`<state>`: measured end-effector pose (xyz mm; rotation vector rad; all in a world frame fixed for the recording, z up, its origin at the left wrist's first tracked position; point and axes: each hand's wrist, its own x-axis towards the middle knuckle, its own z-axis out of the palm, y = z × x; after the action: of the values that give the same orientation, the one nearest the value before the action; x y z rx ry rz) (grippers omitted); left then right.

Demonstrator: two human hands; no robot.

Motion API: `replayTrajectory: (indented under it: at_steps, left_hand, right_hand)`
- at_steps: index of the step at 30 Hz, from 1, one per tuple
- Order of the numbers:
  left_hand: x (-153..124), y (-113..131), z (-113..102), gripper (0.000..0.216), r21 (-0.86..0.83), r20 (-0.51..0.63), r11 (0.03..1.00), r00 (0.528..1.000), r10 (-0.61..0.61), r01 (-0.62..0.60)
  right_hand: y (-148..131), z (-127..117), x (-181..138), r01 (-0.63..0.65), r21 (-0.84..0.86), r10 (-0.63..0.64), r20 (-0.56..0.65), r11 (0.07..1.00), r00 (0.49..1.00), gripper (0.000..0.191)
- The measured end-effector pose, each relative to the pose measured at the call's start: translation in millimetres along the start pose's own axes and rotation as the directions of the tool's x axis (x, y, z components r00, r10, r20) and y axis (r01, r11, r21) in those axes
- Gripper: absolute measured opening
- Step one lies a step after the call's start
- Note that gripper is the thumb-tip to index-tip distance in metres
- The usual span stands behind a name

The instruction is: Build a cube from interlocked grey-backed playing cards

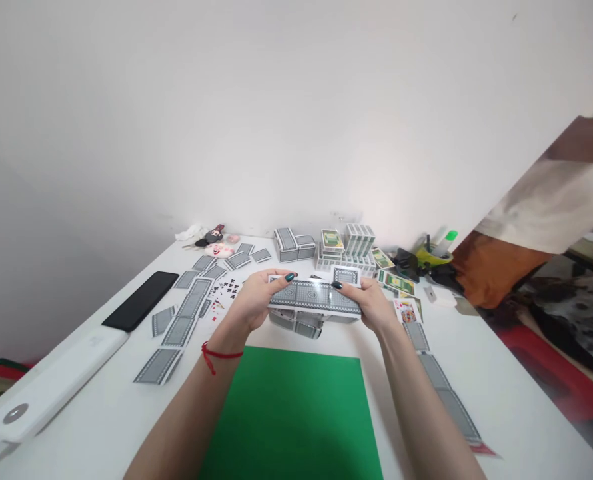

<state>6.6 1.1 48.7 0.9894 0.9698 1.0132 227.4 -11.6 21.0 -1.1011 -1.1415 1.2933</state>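
Note:
My left hand (256, 297) and my right hand (374, 303) are raised over the white table, each gripping one end of a long strip of grey-patterned playing cards (309, 298). Both thumbs press on the strip's upper side; the fingers beneath are mostly hidden. A single playing card (347, 275) stands up behind the right thumb; whether that hand holds it too, I cannot tell. More folded grey cards (296, 325) show under the strip, and how they join it is unclear. Nearer me, between my forearms, lies a green sheet (296, 413).
Loose cards and card strips (186, 313) lie at the left, with more strips (441, 373) at the right. Card boxes (359, 240) and grey card blocks (289, 245) stand by the wall. A black phone (141, 300) and a white device (56, 380) lie left. A person (551, 207) is at the right.

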Motion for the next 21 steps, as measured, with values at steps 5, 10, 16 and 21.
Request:
replayTrajectory:
  at_steps: [5, 10, 16, 21]
  left_hand:
    - [-0.3, -2.7, 1.2, 0.031, 0.072, -0.019, 0.997, 1.0, -0.019, 0.021]
    - [-2.4, -3.0, 2.0, 0.029, 0.097, -0.007, 0.994, 0.999, -0.053, 0.053]
    - [-7.7, 7.0, -2.2, 0.03, -0.013, 0.059, 0.995, 0.994, -0.097, 0.097]
    - [-7.9, 9.6, -4.3, 0.044, 0.072, 0.208, 0.996, 0.976, -0.072, 0.058]
  right_hand:
    - [0.1, 3.2, -0.6, -0.016, 0.021, 0.016, -0.013, 1.0, 1.0, 0.03]
    - [1.3, 5.0, -0.3, -0.028, -0.001, 0.028, -0.026, 1.0, 0.999, 0.033]
    - [0.7, 2.9, -1.1, -0.037, 0.053, 0.037, 0.017, 0.998, 0.999, 0.032]
    - [4.2, 0.9, -0.9, -0.018, 0.078, 0.015, 0.03, 0.997, 0.999, 0.035]
